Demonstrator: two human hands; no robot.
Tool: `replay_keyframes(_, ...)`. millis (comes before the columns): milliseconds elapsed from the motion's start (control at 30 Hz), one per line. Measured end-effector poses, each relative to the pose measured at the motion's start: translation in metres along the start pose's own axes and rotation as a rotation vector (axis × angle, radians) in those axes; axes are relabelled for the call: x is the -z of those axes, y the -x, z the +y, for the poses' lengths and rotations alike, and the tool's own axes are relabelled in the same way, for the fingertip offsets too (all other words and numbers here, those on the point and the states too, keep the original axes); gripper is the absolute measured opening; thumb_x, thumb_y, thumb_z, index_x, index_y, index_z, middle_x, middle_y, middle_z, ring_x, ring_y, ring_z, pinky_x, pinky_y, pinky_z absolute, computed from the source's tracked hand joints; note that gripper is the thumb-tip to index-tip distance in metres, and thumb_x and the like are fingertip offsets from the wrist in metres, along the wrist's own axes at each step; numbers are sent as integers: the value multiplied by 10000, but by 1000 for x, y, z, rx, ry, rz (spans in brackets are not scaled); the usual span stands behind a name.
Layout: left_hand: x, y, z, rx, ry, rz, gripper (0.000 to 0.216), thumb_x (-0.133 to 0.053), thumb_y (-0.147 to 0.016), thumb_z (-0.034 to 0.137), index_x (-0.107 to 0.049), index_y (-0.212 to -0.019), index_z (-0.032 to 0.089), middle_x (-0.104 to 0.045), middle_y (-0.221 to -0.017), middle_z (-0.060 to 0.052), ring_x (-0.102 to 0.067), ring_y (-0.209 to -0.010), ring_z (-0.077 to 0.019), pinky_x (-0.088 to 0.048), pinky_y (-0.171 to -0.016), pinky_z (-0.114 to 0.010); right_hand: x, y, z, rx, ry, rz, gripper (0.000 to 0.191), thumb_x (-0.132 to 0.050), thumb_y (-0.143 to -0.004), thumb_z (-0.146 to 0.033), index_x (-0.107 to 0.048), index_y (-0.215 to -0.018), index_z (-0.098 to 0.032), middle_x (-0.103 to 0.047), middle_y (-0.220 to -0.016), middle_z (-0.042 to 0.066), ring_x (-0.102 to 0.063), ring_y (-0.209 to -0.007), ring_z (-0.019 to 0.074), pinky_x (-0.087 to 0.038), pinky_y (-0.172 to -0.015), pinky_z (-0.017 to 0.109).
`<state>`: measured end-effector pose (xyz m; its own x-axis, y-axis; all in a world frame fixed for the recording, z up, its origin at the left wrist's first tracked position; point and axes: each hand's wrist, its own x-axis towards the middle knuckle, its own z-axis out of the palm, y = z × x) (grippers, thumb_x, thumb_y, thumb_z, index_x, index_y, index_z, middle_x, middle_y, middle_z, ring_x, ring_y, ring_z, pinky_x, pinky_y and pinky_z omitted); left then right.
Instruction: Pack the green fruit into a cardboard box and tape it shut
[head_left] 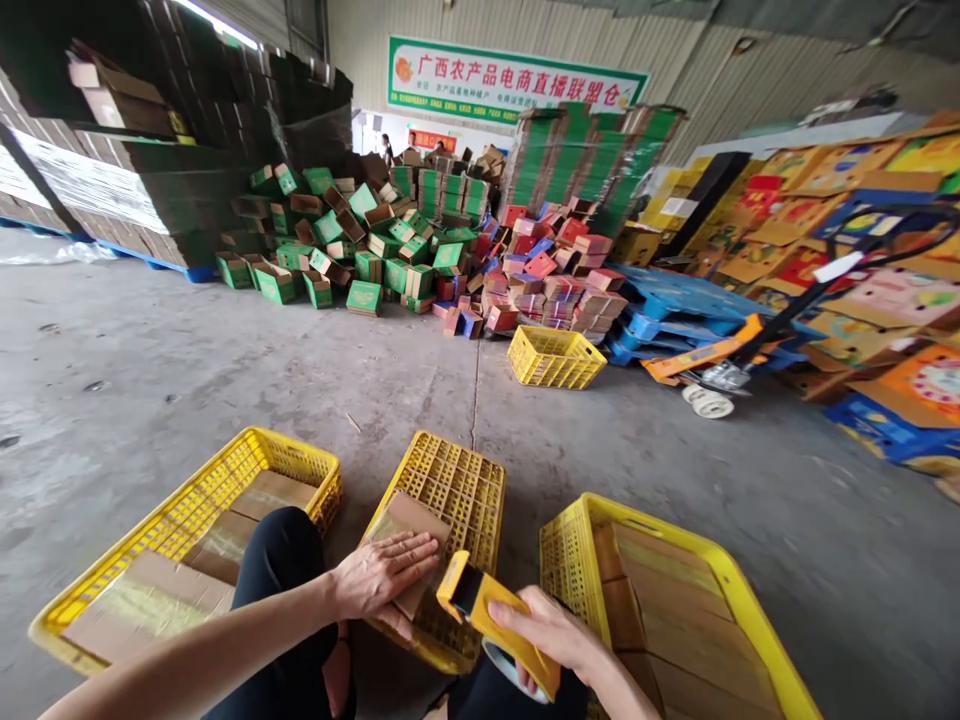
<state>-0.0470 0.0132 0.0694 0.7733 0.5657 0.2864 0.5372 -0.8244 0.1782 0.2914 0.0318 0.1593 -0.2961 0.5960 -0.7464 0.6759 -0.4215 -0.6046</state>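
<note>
My left hand (386, 572) lies flat on a brown cardboard box (411, 520), its fingers stretched across the top. The box rests on the bottom of an upturned yellow plastic crate (469, 490) between my knees. In my right hand (544, 630) is a yellow tape dispenser (480, 597) with a roll of tape underneath, held just right of the box and apart from it. To the left a yellow crate (187, 497) holds several taped boxes (150, 600). A further yellow crate (574, 560), on the right, is filled with taped boxes (675, 600).
An empty yellow crate (556, 358) stands ahead on the concrete floor (405, 370). Behind it are heaps of green boxes (364, 297) and red boxes (540, 265). Blue pallets (667, 300), an orange pallet jack (709, 355) and stacked colourful cartons (862, 250) stand at the right.
</note>
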Motion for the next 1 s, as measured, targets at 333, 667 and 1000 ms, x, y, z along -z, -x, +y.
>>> replay_keyframes(333, 5, -14, 16, -64, 100, -26, 974, -592, -1027, 613, -165, -1731, 93, -298, -1743, -202, -263, -1632, -369, -317, -1317, -549, -1, 4, 12, 34, -20, 47, 736, -672, -788, -882, -487, -1042, -216, -719, -578, 18, -728, -530, 193, -492, -452, 195)
replay_keyframes(667, 1, -13, 11, -78, 85, -72, 943, -528, -1066, 637, -86, -1750, 163, -296, -1743, -171, -319, -1615, -343, -351, -1304, -504, 3, 10, 16, 68, -19, 13, 860, -647, -670, -992, -486, -1035, -231, -715, -580, 8, -767, -608, 226, -529, -501, 225)
replay_keyframes(1000, 2, -14, 9, -79, 79, -79, 877, -506, -1078, 628, -137, -1747, 199, -261, -1763, -146, -297, -1625, -340, -319, -1314, -508, 15, 4, 31, 17, -47, -3, 868, -699, -626, -978, -451, -993, -232, -735, -639, 44, -770, -581, 247, -500, -444, 218)
